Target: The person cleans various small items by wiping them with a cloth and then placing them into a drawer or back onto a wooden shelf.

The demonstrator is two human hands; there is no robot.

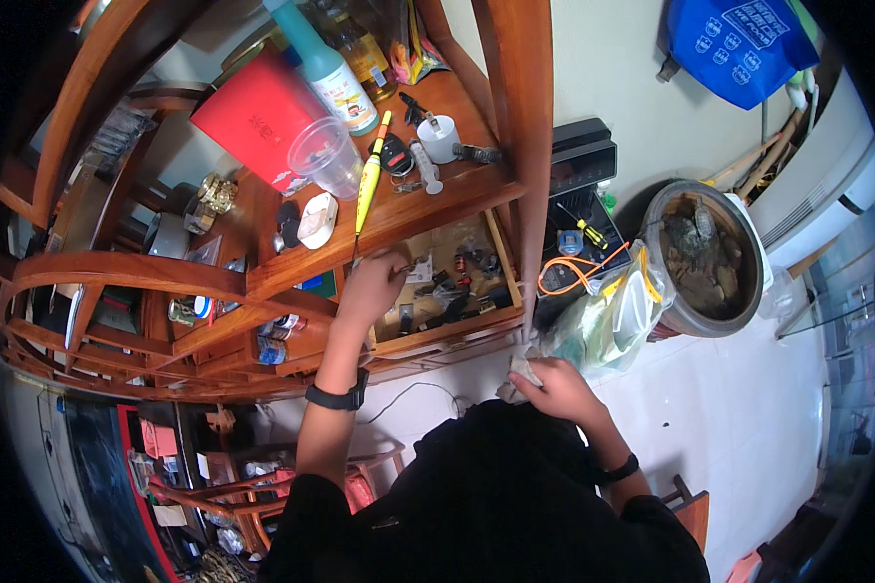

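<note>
While the left hand [371,282] reached into the open wooden drawer [452,282], its fingers pinched a small metal part [410,264] above the clutter. The right hand [554,387] was closed on a crumpled cloth [521,369] below the drawer front.

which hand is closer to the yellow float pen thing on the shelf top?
Left. The left hand reaches into the open drawer just below the lower tip of the yellow float. The right hand sits lower and to the right, holding a crumpled cloth near the plastic bag.
</note>
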